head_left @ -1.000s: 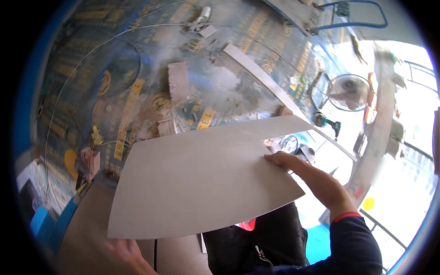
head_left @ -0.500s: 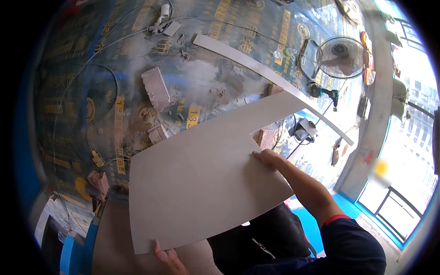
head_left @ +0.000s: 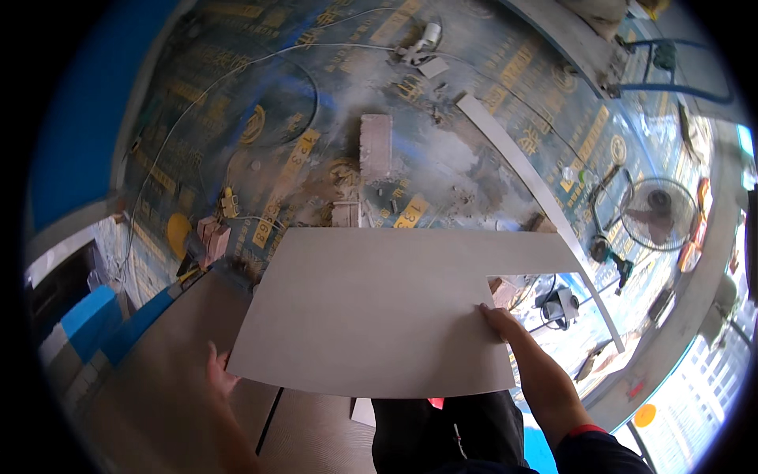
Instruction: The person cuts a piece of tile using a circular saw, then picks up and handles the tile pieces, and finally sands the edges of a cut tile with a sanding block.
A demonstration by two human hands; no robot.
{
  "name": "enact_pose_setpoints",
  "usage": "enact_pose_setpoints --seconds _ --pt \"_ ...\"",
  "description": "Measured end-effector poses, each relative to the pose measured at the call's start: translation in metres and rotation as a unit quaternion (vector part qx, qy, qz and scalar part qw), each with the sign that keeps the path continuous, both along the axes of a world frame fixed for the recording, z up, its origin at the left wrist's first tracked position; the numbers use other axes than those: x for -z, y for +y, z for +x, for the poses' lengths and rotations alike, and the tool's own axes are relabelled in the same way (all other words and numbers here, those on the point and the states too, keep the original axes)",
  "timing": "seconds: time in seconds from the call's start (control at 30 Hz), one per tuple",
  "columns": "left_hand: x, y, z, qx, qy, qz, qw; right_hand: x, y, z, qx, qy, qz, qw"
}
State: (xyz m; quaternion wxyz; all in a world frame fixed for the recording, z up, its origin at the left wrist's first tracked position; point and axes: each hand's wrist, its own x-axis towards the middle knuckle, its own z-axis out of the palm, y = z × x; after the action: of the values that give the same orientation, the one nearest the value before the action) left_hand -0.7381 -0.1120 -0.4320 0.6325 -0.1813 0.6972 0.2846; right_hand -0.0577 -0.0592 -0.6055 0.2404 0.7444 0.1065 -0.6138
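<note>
A large pale grey tile [head_left: 379, 316] with a rectangular notch cut from one side spans the middle of the view, held up before my body. My right hand [head_left: 501, 322] grips its right edge just below the notch, thumb on the face and the other fingers hidden underneath. At the near left corner my left hand [head_left: 221, 373] holds the edge, its thumb pointing up beside the tile and its fingers partly behind it. Beyond the tile a long narrow strip [head_left: 525, 170] of similar pale material lies slantwise on the floor, near the notched arm.
Red-brown bricks [head_left: 377, 146] stand on the dusty printed floor sheet [head_left: 316, 182]. At the right are a round fan [head_left: 658, 213], a green power tool [head_left: 624, 271] and a grey device [head_left: 560, 306]. Cables [head_left: 181, 103] cross the floor. Ribbed tan sheets [head_left: 308, 434] lie near my legs.
The tile has turned clockwise, its far edge now nearly level. My left hand has moved left and up with its corner. The view has swung leftward.
</note>
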Motion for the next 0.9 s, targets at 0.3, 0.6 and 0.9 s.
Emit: enact_pose_setpoints --seconds 0.3,0.6,0.9 --pt "0.162 0.038 -0.019 0.488 0.101 -0.142 0.855 0.017 -0.022 0.018 -0.092 -0.041 0.031 0.994" --pt "0.175 -0.004 0.006 0.651 0.301 -0.157 0.678 -0.063 0.043 -0.014 -0.339 -0.015 0.063 0.939" --pt "0.058 -0.190 0.088 0.651 0.171 -0.217 0.707 -0.181 0.172 -0.083 -0.479 -0.053 0.067 0.874"
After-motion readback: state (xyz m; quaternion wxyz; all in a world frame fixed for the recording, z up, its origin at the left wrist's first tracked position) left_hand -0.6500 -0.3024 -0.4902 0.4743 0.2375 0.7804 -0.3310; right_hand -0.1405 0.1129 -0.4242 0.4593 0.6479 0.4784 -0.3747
